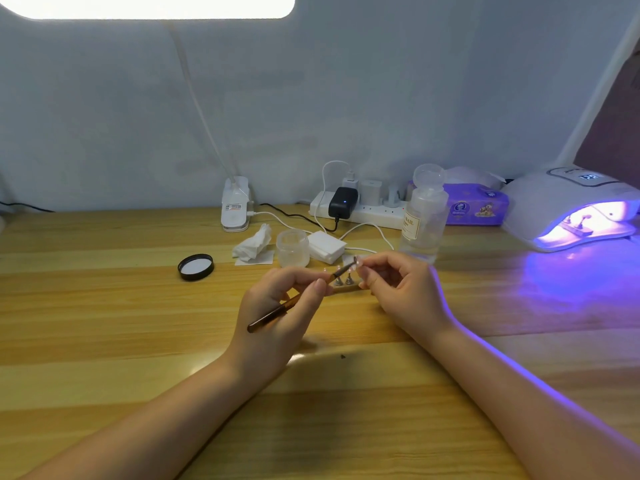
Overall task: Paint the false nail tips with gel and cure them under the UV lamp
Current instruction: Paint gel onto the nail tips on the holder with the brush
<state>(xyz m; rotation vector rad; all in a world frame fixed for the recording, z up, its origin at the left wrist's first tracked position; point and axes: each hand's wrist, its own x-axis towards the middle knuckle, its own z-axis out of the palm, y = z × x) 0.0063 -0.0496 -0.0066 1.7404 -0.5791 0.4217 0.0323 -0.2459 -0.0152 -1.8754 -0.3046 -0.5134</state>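
My left hand (280, 306) grips a slim brown gel brush (277, 310), its tip pointing up and right. The bristles touch a false nail tip (360, 266) that my right hand (398, 289) pinches between thumb and fingers. Below the two hands a small wooden strip (346, 289) with metal nail stands (343, 280) lies on the table. A white UV lamp (568, 209) at the far right glows purple, and a stand with nail tips sits inside it.
A frosted jar (292, 247) stands open behind the hands, its black lid (195, 267) lying to the left. White wipes (325, 245), a crumpled tissue (251, 242), a clear liquid bottle (424, 216), a power strip (360, 209) with cables, and a purple tissue pack (476, 207) line the back.
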